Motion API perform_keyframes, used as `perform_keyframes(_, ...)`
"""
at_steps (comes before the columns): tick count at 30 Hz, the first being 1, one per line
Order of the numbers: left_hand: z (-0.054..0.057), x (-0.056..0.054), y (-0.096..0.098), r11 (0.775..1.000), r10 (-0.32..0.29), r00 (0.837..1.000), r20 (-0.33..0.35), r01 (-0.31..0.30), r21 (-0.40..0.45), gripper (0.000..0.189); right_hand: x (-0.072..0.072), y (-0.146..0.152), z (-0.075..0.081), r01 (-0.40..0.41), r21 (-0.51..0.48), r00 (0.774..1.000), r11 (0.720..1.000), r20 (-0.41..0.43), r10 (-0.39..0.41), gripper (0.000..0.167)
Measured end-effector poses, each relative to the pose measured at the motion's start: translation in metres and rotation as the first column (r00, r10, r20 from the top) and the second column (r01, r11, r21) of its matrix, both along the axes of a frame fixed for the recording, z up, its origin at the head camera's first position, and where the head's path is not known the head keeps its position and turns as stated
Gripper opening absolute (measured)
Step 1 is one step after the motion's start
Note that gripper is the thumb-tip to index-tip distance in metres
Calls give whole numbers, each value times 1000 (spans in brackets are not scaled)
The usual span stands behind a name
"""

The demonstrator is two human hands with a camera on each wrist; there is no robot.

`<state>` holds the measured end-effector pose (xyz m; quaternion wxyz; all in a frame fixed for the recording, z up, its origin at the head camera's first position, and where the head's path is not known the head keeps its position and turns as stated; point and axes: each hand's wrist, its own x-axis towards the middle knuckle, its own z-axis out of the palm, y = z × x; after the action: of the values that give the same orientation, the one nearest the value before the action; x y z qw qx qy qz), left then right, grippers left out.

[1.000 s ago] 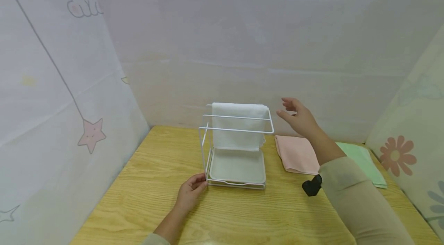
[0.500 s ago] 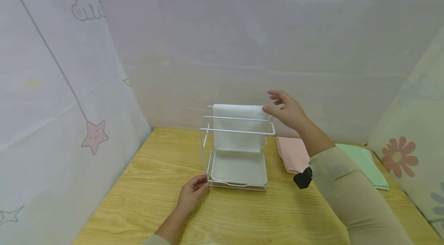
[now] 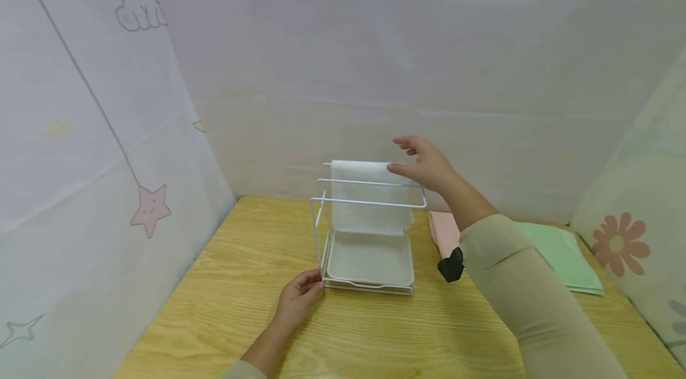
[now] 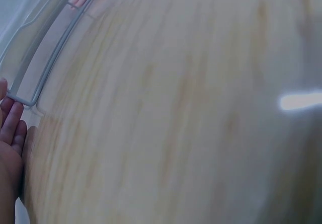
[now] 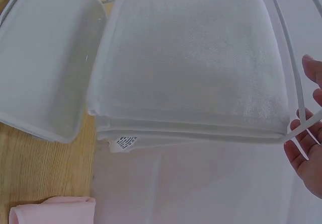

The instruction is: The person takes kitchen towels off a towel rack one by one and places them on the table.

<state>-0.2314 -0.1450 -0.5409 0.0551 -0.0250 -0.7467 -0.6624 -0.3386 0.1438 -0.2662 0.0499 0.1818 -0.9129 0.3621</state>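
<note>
A white wire rack stands on the wooden table, a pale tray in its base. Over its rear top bar hangs a folded white towel; the right wrist view shows its layers and a small printed label. My left hand pinches the rack's front left bottom corner, thumb in front and fingers behind. At the towel's upper right, my right hand hovers with thumb and fingers spread apart. In the right wrist view, its fingers lie near the rack's top corner, holding nothing.
Right of the rack lies a folded pink cloth, partly hidden by my right arm. Farther right is a folded green cloth. A patterned fabric backdrop rises behind the table and along both sides. A black object hangs at my right cuff.
My right hand has moved left from beside the rack to the towel's top edge, its arm covering more of the pink cloth. The left hand keeps its hold on the rack.
</note>
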Motion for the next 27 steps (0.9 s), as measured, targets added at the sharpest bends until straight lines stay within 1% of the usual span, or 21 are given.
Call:
perform_keyframes(4, -1, 1, 0, 1000, 3, 1000, -18, -3, -10, 32, -2, -10, 3, -17, 5, 1000, 1000, -1, 17, 67)
perform_keyframes(8, -1, 2, 2, 1000, 8, 1000, -27, -9, -7, 31, -6, -17, 3, -22, -11, 1000, 1000, 21, 22, 66)
perform_keyframes(10, -2, 1, 3, 1000, 2, 999, -34, -2, -10, 31, -7, -19, 2, -25, -7, 999, 1000, 32, 25, 65)
perform_keyframes(14, -3, 0, 4, 1000, -5, 1000, -17, 5, 7, 31, -10, -21, 0, -35, -2, 997, 999, 69, 35, 61)
perform_keyframes(16, -3, 1, 5, 1000, -6, 1000, -17, 6, 0, 30, -11, -23, -2, -40, -5, 995, 999, 86, 40, 60)
perform_keyframes(17, -2, 1, 5, 1000, 0, 1000, -3, 0, 7, 30, -12, -23, -3, -41, -4, 995, 999, 95, 41, 60)
perform_keyframes(27, -1, 1, 6, 1000, 15, 1000, 4, -15, 7, 28, -17, -32, -4, -55, 14, 991, 998, 120, 53, 57)
